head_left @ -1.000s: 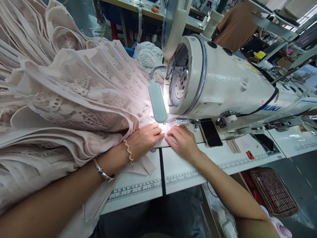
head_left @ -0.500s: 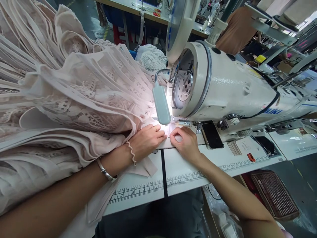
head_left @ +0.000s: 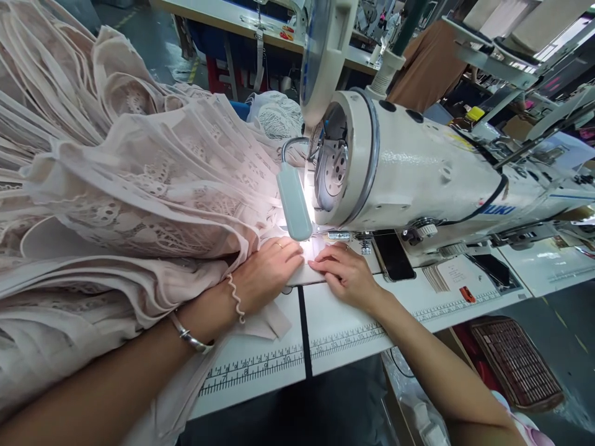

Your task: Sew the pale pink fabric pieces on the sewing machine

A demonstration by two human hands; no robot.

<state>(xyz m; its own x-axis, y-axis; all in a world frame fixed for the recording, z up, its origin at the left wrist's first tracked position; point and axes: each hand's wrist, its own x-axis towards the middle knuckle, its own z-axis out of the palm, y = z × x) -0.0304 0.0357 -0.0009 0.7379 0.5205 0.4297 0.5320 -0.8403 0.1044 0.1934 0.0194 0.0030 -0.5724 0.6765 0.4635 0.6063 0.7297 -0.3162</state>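
Observation:
A pale pink lace garment piece (head_left: 186, 179) spreads from the big heap on the left to the sewing machine (head_left: 413, 167). My left hand (head_left: 272, 269), with a ring and bracelets, bends its fingers together on the fabric's edge close to the needle area. Across from it, my right hand (head_left: 346, 272) has its fingers stretched toward the brightly lit cloth, fingertips touching down on the machine bed and thumb apart. A light green lamp (head_left: 295, 201) hangs over the sewing spot and hides the needle and presser foot.
A black phone (head_left: 394, 255) lies right of my right hand. Further right are paper labels (head_left: 437, 277), an orange clip (head_left: 467, 294) and another dark phone-like object (head_left: 495, 271). Printed rulers run along the table front (head_left: 260, 371). A brown woven seat (head_left: 515, 362) stands below right; a person in brown (head_left: 427, 62) is behind.
My right hand's fingers have gone from a rounded pinch to stretched out along the bed. My left hand stays at the cloth, its fingers slightly shifted. The whole view has moved a little.

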